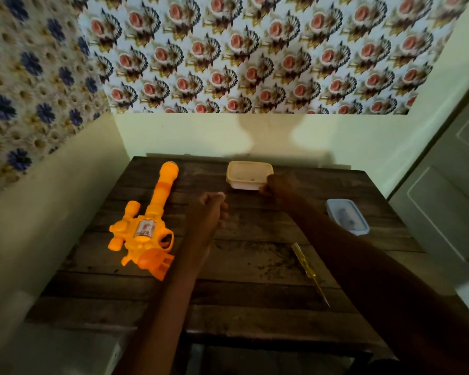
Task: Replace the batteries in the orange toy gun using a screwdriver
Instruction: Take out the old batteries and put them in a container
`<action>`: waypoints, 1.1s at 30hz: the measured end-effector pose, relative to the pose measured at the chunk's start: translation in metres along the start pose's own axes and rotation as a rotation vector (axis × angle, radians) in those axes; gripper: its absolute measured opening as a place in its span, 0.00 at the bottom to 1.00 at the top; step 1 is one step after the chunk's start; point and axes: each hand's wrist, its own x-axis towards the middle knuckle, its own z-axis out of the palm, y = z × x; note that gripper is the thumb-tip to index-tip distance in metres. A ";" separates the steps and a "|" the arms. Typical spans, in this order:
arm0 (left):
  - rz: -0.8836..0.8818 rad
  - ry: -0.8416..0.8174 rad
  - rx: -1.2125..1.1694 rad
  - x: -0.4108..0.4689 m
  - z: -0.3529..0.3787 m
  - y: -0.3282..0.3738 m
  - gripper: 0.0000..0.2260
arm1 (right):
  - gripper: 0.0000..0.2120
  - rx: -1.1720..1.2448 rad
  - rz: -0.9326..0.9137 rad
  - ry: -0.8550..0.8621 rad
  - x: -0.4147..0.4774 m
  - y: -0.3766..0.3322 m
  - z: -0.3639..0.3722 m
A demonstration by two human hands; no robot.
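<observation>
The orange toy gun [146,226] lies on the left part of the dark wooden table [255,280], barrel pointing away from me. A yellow-handled screwdriver [307,272] lies on the right side, tip toward me. My left hand [211,207] hovers mid-table with its fingers curled in; whether it holds something small is unclear. My right hand [278,184] grips the near right corner of a cream plastic box [248,174] at the table's far edge.
A small clear box with a blue rim [347,216] holding dark items sits at the right edge of the table. Walls close in behind and to the left. A pale door stands to the right.
</observation>
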 end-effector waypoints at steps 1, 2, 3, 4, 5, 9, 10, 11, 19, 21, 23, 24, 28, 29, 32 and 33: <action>0.009 0.005 -0.007 0.000 -0.001 -0.002 0.06 | 0.10 0.003 -0.001 -0.005 0.002 0.002 0.000; 0.015 0.007 -0.016 0.000 -0.001 -0.003 0.06 | 0.09 -0.036 -0.023 -0.003 0.006 0.004 -0.002; 0.015 0.004 -0.019 -0.001 -0.002 -0.003 0.06 | 0.06 -0.107 -0.060 -0.001 0.008 0.006 -0.004; 0.012 -0.003 -0.013 -0.003 -0.001 -0.004 0.07 | 0.09 -0.194 -0.129 0.014 0.009 0.009 -0.011; 0.011 -0.007 -0.005 -0.004 0.000 -0.005 0.07 | 0.12 -0.301 -0.223 0.076 0.004 0.009 -0.018; 0.017 -0.027 0.004 -0.018 0.007 -0.007 0.06 | 0.13 -0.911 -0.504 0.435 -0.032 0.019 -0.074; 0.023 -0.036 0.003 -0.023 0.010 -0.007 0.06 | 0.18 -1.041 -0.437 0.432 -0.041 0.024 -0.090; 0.032 -0.049 0.000 -0.028 0.012 -0.007 0.06 | 0.27 -1.136 -0.331 0.365 -0.044 0.031 -0.105; 0.013 -0.174 0.038 -0.060 0.032 -0.002 0.09 | 0.45 -0.877 -0.177 0.240 -0.044 0.052 -0.157; 0.021 -0.172 0.027 -0.064 0.032 -0.002 0.09 | 0.48 -0.743 -0.228 0.155 -0.062 0.046 -0.144; 0.020 -0.164 0.012 -0.071 0.033 0.000 0.09 | 0.43 -0.675 -0.286 0.074 -0.097 0.033 -0.121; 0.007 -0.166 -0.008 -0.075 0.034 0.001 0.10 | 0.39 -0.649 -0.293 0.039 -0.113 0.029 -0.109; -0.181 -0.227 -0.183 -0.089 0.034 0.004 0.16 | 0.38 -0.612 -0.349 -0.131 -0.164 0.023 -0.069; -0.256 -0.255 -0.283 -0.092 0.029 0.003 0.19 | 0.38 -0.611 -0.360 -0.171 -0.174 0.024 -0.058; -0.312 -0.280 -0.519 -0.096 0.016 -0.005 0.23 | 0.32 -0.700 -0.401 -0.194 -0.193 0.028 -0.040; -0.299 -0.260 -0.518 -0.096 0.013 -0.009 0.23 | 0.28 -0.775 -0.443 -0.189 -0.195 0.027 -0.039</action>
